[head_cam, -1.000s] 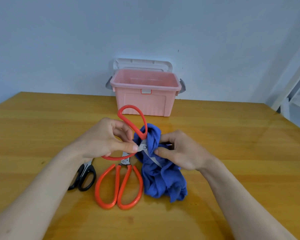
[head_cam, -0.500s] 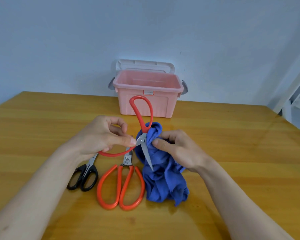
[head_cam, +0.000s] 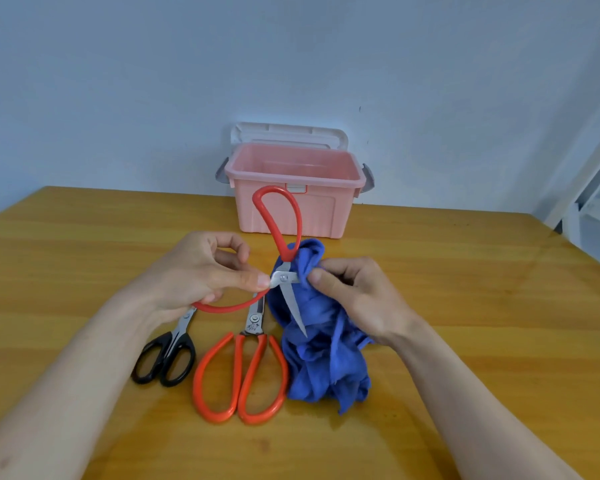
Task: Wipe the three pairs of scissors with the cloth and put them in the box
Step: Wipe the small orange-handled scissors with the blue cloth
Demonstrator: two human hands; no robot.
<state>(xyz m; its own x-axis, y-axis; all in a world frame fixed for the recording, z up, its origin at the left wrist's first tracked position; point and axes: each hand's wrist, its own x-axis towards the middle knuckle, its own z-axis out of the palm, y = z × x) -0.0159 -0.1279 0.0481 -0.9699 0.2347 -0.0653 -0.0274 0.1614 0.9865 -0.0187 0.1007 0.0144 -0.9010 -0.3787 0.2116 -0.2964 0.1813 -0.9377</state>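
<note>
My left hand (head_cam: 201,271) holds a pair of red-handled scissors (head_cam: 280,233) spread wide open, thumb by the pivot, fingers round the lower handle loop. One blade points down over the blue cloth (head_cam: 323,351); the other blade goes into the cloth. My right hand (head_cam: 354,296) pinches the cloth around that blade. A second red-handled pair (head_cam: 243,372) lies shut on the table, left of the cloth. A small black-handled pair (head_cam: 167,358) lies further left, blades under my left hand. The pink box (head_cam: 291,206) stands open behind.
The box's white lid (head_cam: 288,133) leans behind it against the wall. The wooden table (head_cam: 482,306) stretches to both sides. A white frame (head_cam: 589,188) stands beyond the table's right edge.
The held scissors' upper handle has swung upright and toward the box, and the exposed blade now points down over the cloth. My right hand has shifted its pinch up near the pivot.
</note>
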